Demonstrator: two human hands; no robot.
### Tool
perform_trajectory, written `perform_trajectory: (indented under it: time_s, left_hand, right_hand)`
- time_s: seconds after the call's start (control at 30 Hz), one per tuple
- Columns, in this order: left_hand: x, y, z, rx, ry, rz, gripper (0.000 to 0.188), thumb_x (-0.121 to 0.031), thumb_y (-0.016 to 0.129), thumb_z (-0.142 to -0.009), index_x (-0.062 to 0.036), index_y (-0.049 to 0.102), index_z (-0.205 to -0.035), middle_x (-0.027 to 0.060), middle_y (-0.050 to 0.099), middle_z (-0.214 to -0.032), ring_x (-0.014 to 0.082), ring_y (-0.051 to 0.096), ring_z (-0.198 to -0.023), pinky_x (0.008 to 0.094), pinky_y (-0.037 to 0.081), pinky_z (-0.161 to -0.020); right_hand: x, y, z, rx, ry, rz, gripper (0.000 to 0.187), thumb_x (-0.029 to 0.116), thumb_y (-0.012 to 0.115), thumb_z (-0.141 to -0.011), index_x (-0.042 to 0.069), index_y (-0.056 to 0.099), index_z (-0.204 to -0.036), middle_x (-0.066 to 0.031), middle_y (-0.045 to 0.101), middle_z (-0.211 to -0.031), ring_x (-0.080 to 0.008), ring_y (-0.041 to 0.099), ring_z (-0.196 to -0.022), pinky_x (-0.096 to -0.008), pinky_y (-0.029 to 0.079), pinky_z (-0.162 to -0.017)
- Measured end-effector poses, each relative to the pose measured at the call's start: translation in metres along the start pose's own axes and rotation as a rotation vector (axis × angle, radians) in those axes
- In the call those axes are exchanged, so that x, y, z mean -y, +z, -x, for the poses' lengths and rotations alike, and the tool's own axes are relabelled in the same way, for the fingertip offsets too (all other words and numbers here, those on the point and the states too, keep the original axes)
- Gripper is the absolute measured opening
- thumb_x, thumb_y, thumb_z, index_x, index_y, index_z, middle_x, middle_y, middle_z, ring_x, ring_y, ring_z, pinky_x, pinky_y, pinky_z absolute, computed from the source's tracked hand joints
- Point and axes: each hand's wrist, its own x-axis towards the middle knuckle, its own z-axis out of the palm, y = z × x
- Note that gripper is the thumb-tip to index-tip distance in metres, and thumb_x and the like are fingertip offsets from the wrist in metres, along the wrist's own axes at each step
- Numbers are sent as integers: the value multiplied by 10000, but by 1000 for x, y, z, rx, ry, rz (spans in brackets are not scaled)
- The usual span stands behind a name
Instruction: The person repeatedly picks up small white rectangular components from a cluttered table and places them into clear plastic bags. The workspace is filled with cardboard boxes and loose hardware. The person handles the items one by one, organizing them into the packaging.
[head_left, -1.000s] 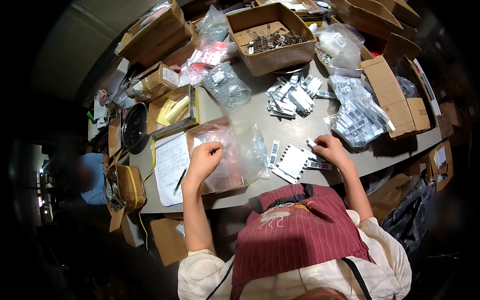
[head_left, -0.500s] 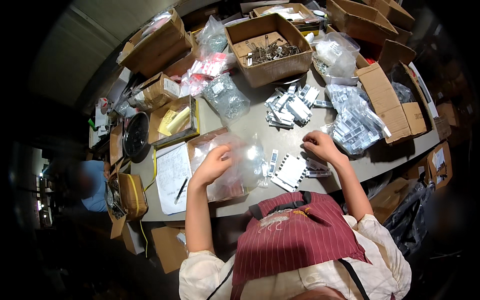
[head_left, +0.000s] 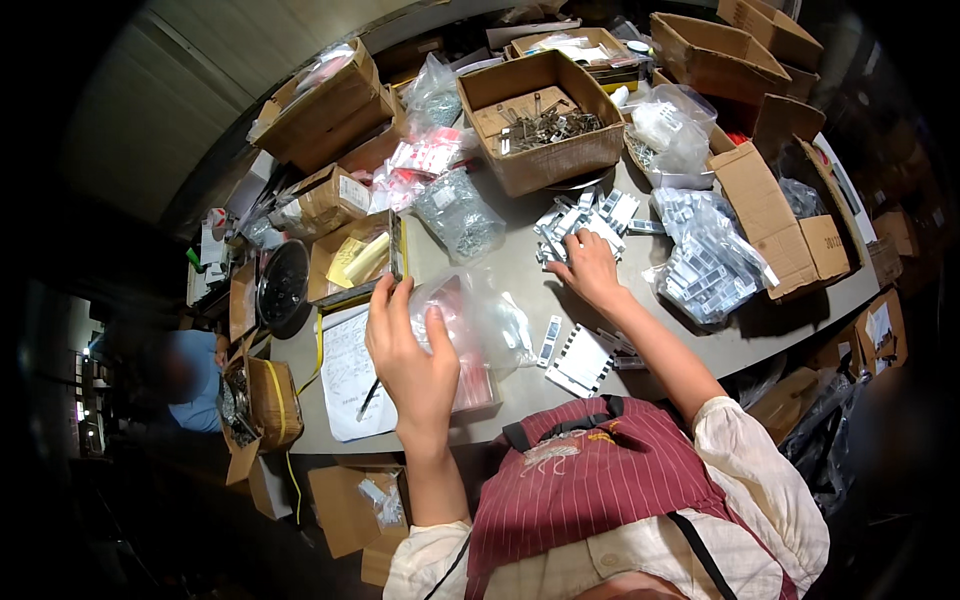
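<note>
My left hand (head_left: pixel 415 365) is raised with its fingers apart and nothing in it. Below and beside it, clear plastic bags (head_left: pixel 465 310) lie over a shallow cardboard box. My right hand (head_left: pixel 592 270) reaches onto a loose pile of small white-and-grey rectangular pieces (head_left: pixel 618 208), its thumb apart from the fingers; the fingertips touch the pile. Closer to me lies a neat row of white pieces (head_left: pixel 580 365) with dark marks along its edges. One single piece (head_left: pixel 549 341) lies just left of that row.
A cardboard box (head_left: pixel 555 165) of metal parts stands beyond the pile. At right is a clear bag (head_left: pixel 712 265) full of similar pieces, beside an open carton (head_left: pixel 765 210). A written sheet (head_left: pixel 345 385) with a pen lies at left. Further left, another person (head_left: pixel 198 370) is in blue.
My right hand has moved from beside the neat row, away from me, onto the loose pile. My left hand has come nearer me and its fingers have spread.
</note>
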Motion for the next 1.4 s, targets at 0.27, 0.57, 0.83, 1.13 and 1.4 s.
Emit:
perform_trajectory:
  time_s: [0.27,0.57,0.83,1.13,1.4]
  left_hand:
    - [-28,31,46,126,165,444,210,50,593,-839,-12,678,-1021,145,697,-1008,320,656,-931,399,504,-827]
    - [-51,100,61,584,-215,783,219,-99,632,-929,-3,638,-1125,158,671,-1060,270,682,-923,346,556,-722]
    - [-49,100,66,745,-249,695,170,-169,708,-871,-1,691,-884,143,677,-815,261,680,-733,345,522,-640]
    - [-40,108,94,547,-181,625,128,-154,691,-859,-27,705,-862,124,662,-782,264,648,-674,356,502,-615]
    - [-27,117,109,670,-812,1269,158,-120,588,-951,14,670,-928,82,691,-800,120,636,-636,256,541,-589]
  right_hand:
    - [5,-67,-7,-55,143,-635,219,95,670,-779,4,582,-959,-140,622,-892,-258,647,-738,-354,533,-662]
    - [25,-138,43,154,64,-705,250,163,677,-902,31,690,-1115,-171,708,-962,-306,698,-840,-357,541,-724]
    - [23,-134,70,322,111,-794,197,170,691,-902,26,675,-1035,-114,697,-868,-230,678,-759,-323,529,-680]
    - [33,-113,90,444,333,-917,229,148,695,-925,-20,655,-1076,-44,687,-851,-82,641,-751,-242,512,-655]
    - [12,-107,89,303,602,-1354,235,157,671,-941,-11,639,-1103,-13,653,-880,-70,605,-755,-229,491,-667]
